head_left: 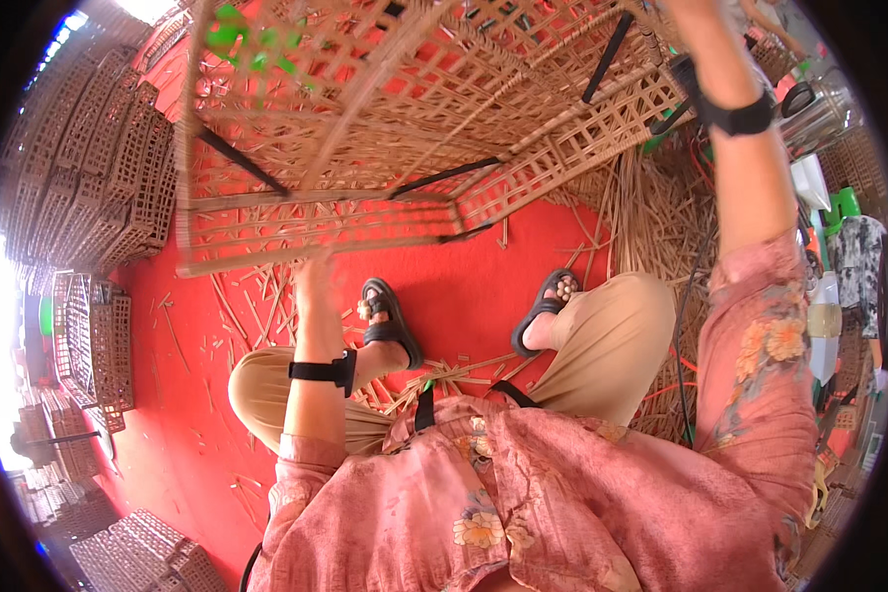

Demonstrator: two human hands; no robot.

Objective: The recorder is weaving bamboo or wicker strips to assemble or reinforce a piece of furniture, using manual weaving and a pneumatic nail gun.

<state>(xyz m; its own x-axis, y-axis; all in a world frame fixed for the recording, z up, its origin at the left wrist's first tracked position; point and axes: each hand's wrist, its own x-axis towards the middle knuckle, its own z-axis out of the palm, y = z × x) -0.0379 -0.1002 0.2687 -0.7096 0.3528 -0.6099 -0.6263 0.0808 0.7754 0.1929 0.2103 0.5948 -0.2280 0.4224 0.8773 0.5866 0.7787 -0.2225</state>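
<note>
A large woven cane basket [316,225] is tilted up in front of me, its open lattice smeared by motion. Dark strips cross its frame in several places. My left hand [316,278] is at the basket's near lower rim, closed there, though its fingers are blurred. At the top right, my right hand [693,18] reaches beside the basket's far corner; its fingers are cut off by the picture's edge. Both wrists wear black straps.
Stacked woven baskets [89,168] line the left side, with another stack [148,553] at lower left. Loose cane strips [651,212] pile up on the right and lie scattered over the red floor [187,395]. A metal container [819,113] stands at the far right.
</note>
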